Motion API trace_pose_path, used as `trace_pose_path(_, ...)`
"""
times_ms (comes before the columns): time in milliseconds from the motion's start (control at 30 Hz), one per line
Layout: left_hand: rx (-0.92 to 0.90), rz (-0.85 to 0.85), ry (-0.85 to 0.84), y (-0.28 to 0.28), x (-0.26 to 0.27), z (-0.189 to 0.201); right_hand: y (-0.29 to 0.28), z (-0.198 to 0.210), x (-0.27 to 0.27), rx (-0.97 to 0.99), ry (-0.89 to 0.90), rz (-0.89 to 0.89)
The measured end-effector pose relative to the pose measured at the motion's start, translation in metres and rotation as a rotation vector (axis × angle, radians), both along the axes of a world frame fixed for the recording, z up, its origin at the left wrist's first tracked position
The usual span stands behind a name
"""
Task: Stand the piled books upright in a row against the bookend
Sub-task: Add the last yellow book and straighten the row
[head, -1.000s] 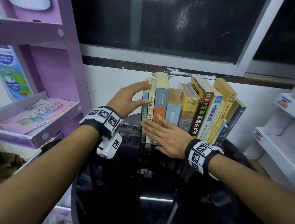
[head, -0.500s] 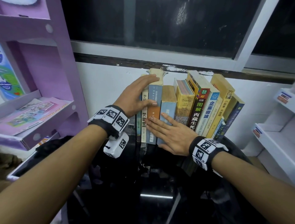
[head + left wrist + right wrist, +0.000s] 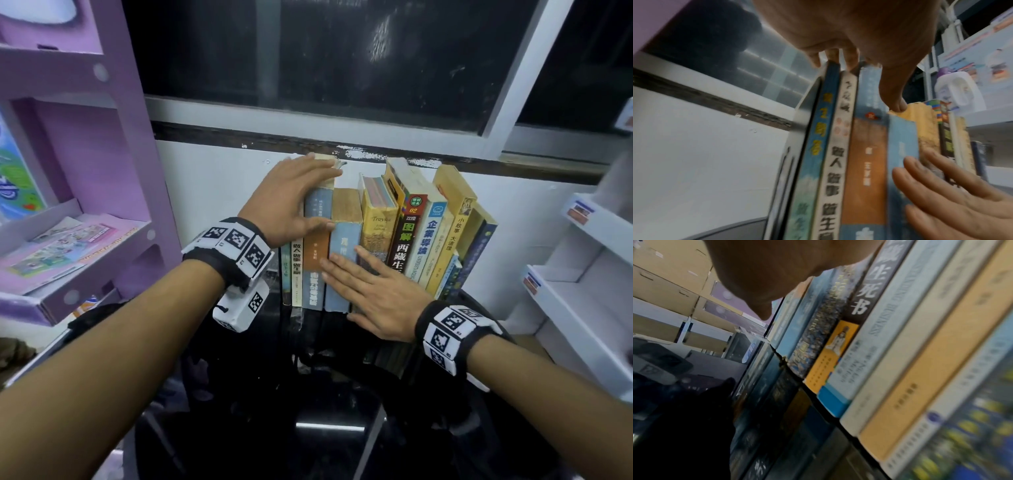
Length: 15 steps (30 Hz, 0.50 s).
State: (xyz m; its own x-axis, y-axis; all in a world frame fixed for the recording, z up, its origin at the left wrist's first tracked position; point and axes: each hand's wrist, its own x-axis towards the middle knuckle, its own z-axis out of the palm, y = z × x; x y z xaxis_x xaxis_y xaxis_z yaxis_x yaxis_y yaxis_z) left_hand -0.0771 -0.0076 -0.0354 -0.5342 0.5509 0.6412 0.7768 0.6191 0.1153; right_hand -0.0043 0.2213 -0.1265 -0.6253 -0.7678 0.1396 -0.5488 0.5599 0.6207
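A row of books (image 3: 376, 233) stands on a black glossy table (image 3: 308, 411) against the white wall. My left hand (image 3: 301, 202) lies over the tops of the leftmost books, its thumb on the blue-and-orange spine (image 3: 317, 246). In the left wrist view its fingertips (image 3: 832, 55) rest on the top edges beside a thin metal bookend (image 3: 797, 146). My right hand (image 3: 370, 291) is flat, its straight fingers pressing the spines of the light blue book (image 3: 344, 246) and the yellow book (image 3: 376, 222). The books on the right (image 3: 445, 240) lean slightly.
A purple shelf unit (image 3: 102, 171) holding magazines (image 3: 68, 246) stands close on the left. White shelves (image 3: 582, 274) stand on the right. A dark window (image 3: 342, 68) runs above the wall. The table's near part reflects the books.
My left hand moved from the side of the leftmost books up onto their tops, with the thumb now on the spines. My right hand stayed flat on the spines.
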Motion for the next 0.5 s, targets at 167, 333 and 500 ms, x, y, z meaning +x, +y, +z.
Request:
trace_pose_path(167, -0.182, -0.039, 0.049, 0.043, 0.016, 0.012, 0.017, 0.003, 0.005, -0.007, -0.011, -0.026)
trace_pose_path(333, -0.318, 0.001, 0.134, 0.055, 0.014, 0.009, 0.020, 0.000, 0.000, -0.022, -0.015, -0.020)
trace_pose_path(500, -0.344, 0.018, 0.165, 0.051, 0.008, 0.006, 0.021, -0.003, -0.005, -0.031, -0.019, 0.008)
